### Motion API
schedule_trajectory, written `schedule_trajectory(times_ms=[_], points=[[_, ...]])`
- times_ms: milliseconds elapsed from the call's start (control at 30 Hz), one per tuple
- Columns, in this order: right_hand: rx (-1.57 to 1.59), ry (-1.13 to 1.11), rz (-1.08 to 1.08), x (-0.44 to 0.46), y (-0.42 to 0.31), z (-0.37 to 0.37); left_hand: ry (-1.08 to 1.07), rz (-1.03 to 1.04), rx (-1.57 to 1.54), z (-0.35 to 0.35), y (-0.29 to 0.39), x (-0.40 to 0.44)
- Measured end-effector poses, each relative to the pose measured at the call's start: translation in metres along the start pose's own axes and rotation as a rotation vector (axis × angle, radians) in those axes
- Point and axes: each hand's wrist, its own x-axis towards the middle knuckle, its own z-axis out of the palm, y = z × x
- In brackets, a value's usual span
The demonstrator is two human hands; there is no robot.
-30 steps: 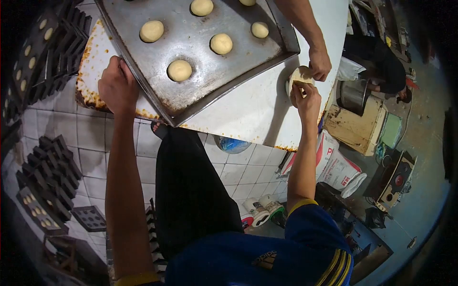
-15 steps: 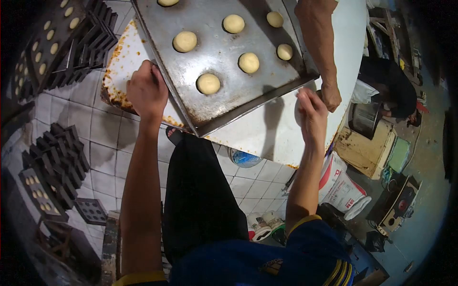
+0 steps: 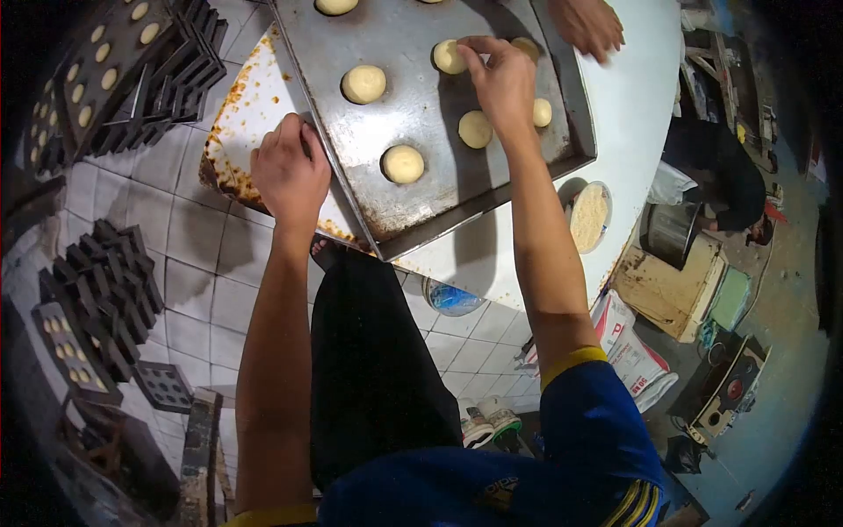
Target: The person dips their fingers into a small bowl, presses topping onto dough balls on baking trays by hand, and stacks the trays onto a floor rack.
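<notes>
Right hand (image 3: pixel 507 83) at dough ball (image 3: pixel 447 58), fingers' hold unclear; likely topping. Left hand (image 3: pixel 290 169) curled by tray (image 3: pixel 364 145). Next: needs clean lift.

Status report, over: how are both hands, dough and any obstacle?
Right hand at dough ball on tray. Left hand curled beside tray. Another person's hand nearby.

One view examined: head-worn, wide-angle, corners darkened; it looks forward and steeply down past the wearer's shirt (image 3: pixel 413 492), with the tray (image 3: pixel 413 110) and near edge of the table (image 3: pixel 496 263) close by.
</notes>
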Motion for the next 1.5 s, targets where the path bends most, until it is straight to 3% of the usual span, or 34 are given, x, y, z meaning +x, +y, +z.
schedule_trajectory(times_ms=[33, 233, 367, 600, 667, 733, 800, 833, 867, 900, 1000, 1333, 1433, 1500], points=[[-0.154, 0.037, -0.136, 0.0, 0.004, 0.005, 0.001, -0.005, 0.0, -0.001, 0.0, 0.0], [-0.437, 0.08, -0.314, -0.027, -0.001, 0.011, -0.003, -0.002, -0.009, 0.0, -0.002, 0.0], [-0.497, -0.052, -0.272, -0.047, -0.006, 0.009, 0.006, 0.005, -0.008, -0.001, 0.0, 0.0], [-0.438, -0.023, -0.324, -0.047, 0.015, 0.008, -0.025, 0.047, -0.044, 0.001, -0.005, 0.001], [-0.021, 0.001, -0.076, -0.05, 0.016, -0.029, 0.01, 0.06, -0.075, 0.002, -0.003, 0.0], [-0.091, 0.166, 0.055, -0.078, 0.028, -0.092, 0.024, 0.051, -0.049, 0.002, -0.002, 0.0], [-0.194, 0.3, 0.446, -0.119, 0.035, -0.153, 0.015, 0.043, -0.055, 0.003, -0.003, -0.001], [-0.32, 0.317, 0.332, -0.148, 0.084, -0.179, 0.031, 0.049, -0.061, 0.003, -0.002, -0.002], [-0.495, 0.22, 0.548, -0.166, 0.09, -0.202, 0.049, 0.056, -0.066, 0.003, -0.001, -0.001], [-0.69, 0.187, 0.459, -0.19, 0.121, -0.213, 0.051, 0.061, -0.067, 0.003, 0.0, -0.001], [-0.762, 0.062, 0.519, -0.211, 0.123, -0.218, 0.001, 0.039, 0.019, 0.004, -0.003, -0.002], [-0.722, -0.016, 0.566, -0.229, 0.155, -0.203, -0.024, 0.011, -0.047, 0.007, -0.006, -0.003], [-0.668, -0.018, 0.583, -0.23, 0.16, -0.208, -0.032, -0.005, -0.047, 0.006, -0.004, -0.002], [-0.345, 0.067, 0.701, -0.234, 0.167, -0.214, -0.035, -0.016, -0.049, 0.005, -0.003, -0.003]])
